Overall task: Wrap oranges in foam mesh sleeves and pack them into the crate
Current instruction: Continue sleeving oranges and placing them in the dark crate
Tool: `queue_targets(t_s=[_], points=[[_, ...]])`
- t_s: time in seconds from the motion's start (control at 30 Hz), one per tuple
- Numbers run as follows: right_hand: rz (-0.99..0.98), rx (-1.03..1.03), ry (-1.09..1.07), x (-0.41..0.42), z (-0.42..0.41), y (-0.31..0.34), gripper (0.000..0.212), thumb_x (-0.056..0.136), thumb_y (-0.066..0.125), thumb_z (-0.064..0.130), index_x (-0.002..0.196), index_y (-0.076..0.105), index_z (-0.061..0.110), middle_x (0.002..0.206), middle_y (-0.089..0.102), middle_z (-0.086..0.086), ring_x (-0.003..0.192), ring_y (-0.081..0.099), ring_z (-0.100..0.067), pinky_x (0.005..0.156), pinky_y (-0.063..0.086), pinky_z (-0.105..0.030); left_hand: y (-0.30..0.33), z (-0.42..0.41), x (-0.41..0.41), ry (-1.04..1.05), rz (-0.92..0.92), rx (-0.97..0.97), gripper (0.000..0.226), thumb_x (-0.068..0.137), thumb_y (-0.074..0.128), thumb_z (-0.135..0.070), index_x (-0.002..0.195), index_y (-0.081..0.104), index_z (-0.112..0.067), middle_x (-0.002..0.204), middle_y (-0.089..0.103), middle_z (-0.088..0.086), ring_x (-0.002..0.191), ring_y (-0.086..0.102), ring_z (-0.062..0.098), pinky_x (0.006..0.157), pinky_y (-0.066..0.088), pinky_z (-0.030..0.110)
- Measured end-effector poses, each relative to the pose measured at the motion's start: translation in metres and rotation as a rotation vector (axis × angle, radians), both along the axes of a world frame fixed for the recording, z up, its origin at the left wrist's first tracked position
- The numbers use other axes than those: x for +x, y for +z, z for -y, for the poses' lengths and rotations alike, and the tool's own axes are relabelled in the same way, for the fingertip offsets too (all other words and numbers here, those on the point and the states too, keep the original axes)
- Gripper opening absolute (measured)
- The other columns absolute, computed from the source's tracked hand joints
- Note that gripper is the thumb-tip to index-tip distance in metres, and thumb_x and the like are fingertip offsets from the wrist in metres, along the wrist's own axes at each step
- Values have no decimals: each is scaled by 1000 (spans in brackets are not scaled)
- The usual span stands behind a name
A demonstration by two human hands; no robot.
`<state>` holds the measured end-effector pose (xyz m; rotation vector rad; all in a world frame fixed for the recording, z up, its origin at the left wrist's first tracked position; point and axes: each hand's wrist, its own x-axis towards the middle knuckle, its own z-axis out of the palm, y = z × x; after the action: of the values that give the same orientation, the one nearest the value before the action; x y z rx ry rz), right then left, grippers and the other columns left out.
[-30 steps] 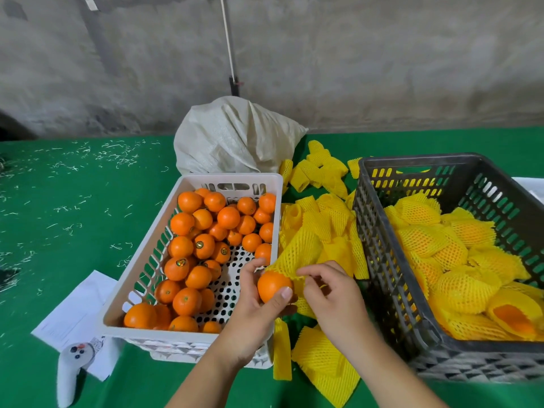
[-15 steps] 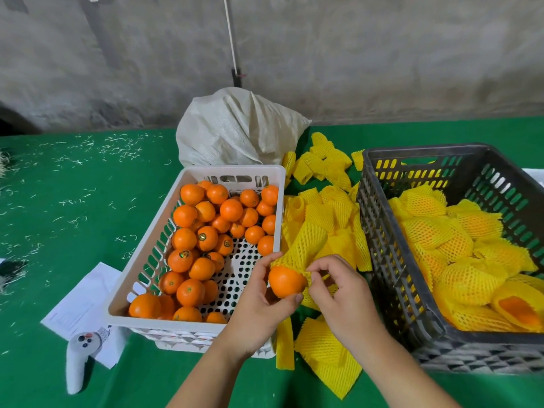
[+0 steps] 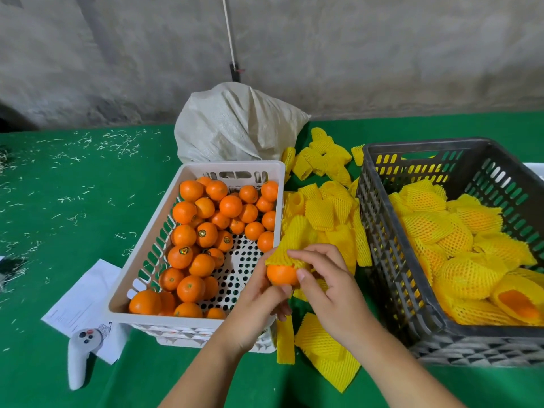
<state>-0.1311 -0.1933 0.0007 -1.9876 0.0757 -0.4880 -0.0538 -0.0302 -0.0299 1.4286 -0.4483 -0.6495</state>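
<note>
My left hand (image 3: 259, 301) grips an orange (image 3: 281, 274) from below, between the two crates. A yellow foam mesh sleeve (image 3: 290, 245) sits over the orange's top half, and my right hand (image 3: 326, 284) pinches the sleeve's edge with thumb and fingers. The white crate (image 3: 147, 278) on the left holds several bare oranges (image 3: 203, 231). The dark grey crate (image 3: 394, 260) on the right holds several oranges wrapped in yellow sleeves (image 3: 459, 245).
Loose yellow sleeves (image 3: 326, 213) lie piled between the crates, and a few more (image 3: 323, 348) lie near my wrists. A white woven sack (image 3: 235, 125) stands behind the white crate. A sheet of paper (image 3: 79, 307) and a white controller (image 3: 78, 357) lie at front left on the green table.
The sleeve has come down over the top of the orange, which was bare a second ago. My right hand shifted from beside the orange onto the sleeve's edge.
</note>
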Motion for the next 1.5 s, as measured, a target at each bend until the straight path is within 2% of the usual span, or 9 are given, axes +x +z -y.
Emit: queue_targets(t_s=[0.27, 0.43, 0.6, 0.7, 0.87, 1.03, 1.17, 1.3, 1.5], points=[[208, -302, -133, 1, -7, 6, 27, 98, 51, 19, 112, 74, 12, 104, 63, 1, 94, 61, -15, 77, 53, -32, 2, 10, -8, 183, 124, 2, 44, 96, 75, -22, 134, 56, -32, 94, 70, 7, 75, 63, 21, 61, 55, 34], [95, -177, -123, -5, -25, -3, 41, 92, 61, 21, 133, 61, 20, 126, 48, 5, 118, 53, -14, 97, 49, -29, 5, 7, -6, 234, 18, -55, 42, 87, 75, -19, 122, 52, -25, 94, 75, 3, 80, 70, 13, 66, 57, 24], [122, -138, -53, -8, -16, -6, 49, 98, 58, 10, 144, 56, 25, 132, 45, 5, 128, 48, -8, 100, 43, -13, 7, 0, -6, 80, 10, -82, 63, 95, 70, -11, 137, 48, -53, 97, 71, 10, 81, 66, 23, 68, 56, 35], [160, -202, -137, -3, -13, -7, 50, 91, 62, -2, 137, 64, 19, 126, 53, 3, 122, 54, -8, 99, 47, -18, 7, 2, -4, 91, 102, -55, 64, 96, 69, -7, 140, 47, -48, 103, 69, 16, 83, 66, 28, 70, 61, 42], [247, -268, -130, -8, -24, -15, 28, 87, 65, -5, 108, 75, 9, 114, 66, -3, 111, 63, -12, 98, 51, -22, 3, 2, -5, 276, 280, -14, 66, 90, 80, -12, 134, 40, -42, 108, 66, -15, 94, 69, 13, 77, 60, 33], [21, 163, -126, -11, -22, -7, 27, 85, 62, 27, 112, 63, 29, 117, 56, 15, 114, 57, -9, 94, 52, -32, 3, 4, -7, 330, 324, -3, 68, 84, 86, -21, 129, 43, -47, 114, 67, -18, 99, 69, 7, 79, 56, 23], [-195, 407, 8, -5, -26, -1, 75, 78, 69, 62, 143, 32, 51, 130, 50, 35, 121, 55, 3, 90, 53, -20, -2, 6, -11, 302, 342, 12, 72, 84, 86, -9, 127, 45, -49, 117, 70, -14, 102, 72, 12, 78, 59, 26], [-253, 406, 28, 4, -32, -8, 85, 84, 79, 46, 152, 27, 50, 143, 45, 31, 126, 49, 10, 100, 49, -18, -4, 7, -11, 314, 341, 77, 74, 89, 81, -16, 134, 42, -60, 117, 61, -30, 105, 69, 5, 78, 59, 21], [-184, 626, -43, 1, -19, -15, 75, 84, 82, 31, 149, 45, 38, 141, 59, 14, 125, 61, -7, 104, 54, -39, -11, 6, -6, 244, 309, 142, 67, 92, 73, -15, 146, 48, -45, 112, 72, -13, 95, 74, 16, 79, 62, 32]])
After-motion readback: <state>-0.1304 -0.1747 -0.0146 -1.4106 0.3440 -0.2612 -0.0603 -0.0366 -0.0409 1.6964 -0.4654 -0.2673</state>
